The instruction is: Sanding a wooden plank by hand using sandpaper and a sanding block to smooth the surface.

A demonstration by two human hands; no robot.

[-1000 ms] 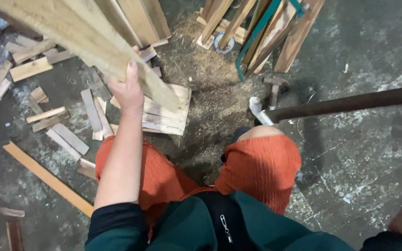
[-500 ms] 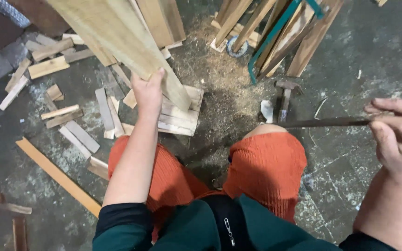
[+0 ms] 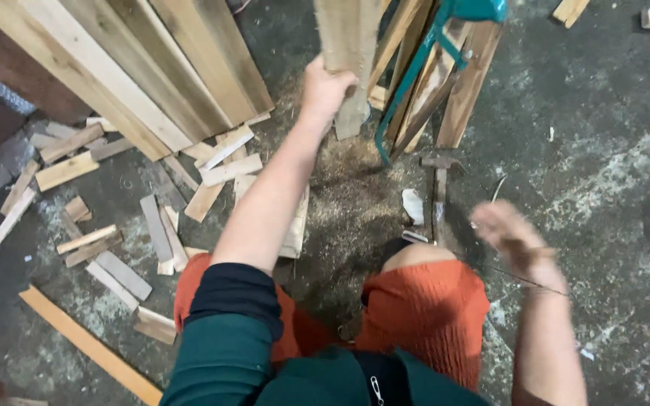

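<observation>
My left hand point(image 3: 325, 89) is stretched forward and grips a pale wooden plank point(image 3: 347, 41) near its lower end, holding it upright above the sawdust. My right hand point(image 3: 511, 234) is blurred at the right, above the concrete floor beside my knee. Whether it holds anything is unclear. A hammer point(image 3: 438, 188) lies on the floor just left of that hand, its head pointing away from me. My knees in orange trousers point(image 3: 426, 301) fill the lower middle.
Long boards point(image 3: 137, 68) lean at the upper left, and more boards lean with a teal metal frame point(image 3: 415, 83) at the top centre. Several short offcuts point(image 3: 126, 256) lie scattered at the left, and a long strip point(image 3: 88, 344) lies at the lower left. Sawdust point(image 3: 351, 203) covers the middle floor.
My left hand left the big boards at the left and now grips an upright plank further right. My right hand dropped lower and went blurry; the thin dark rod it held is no longer seen.
</observation>
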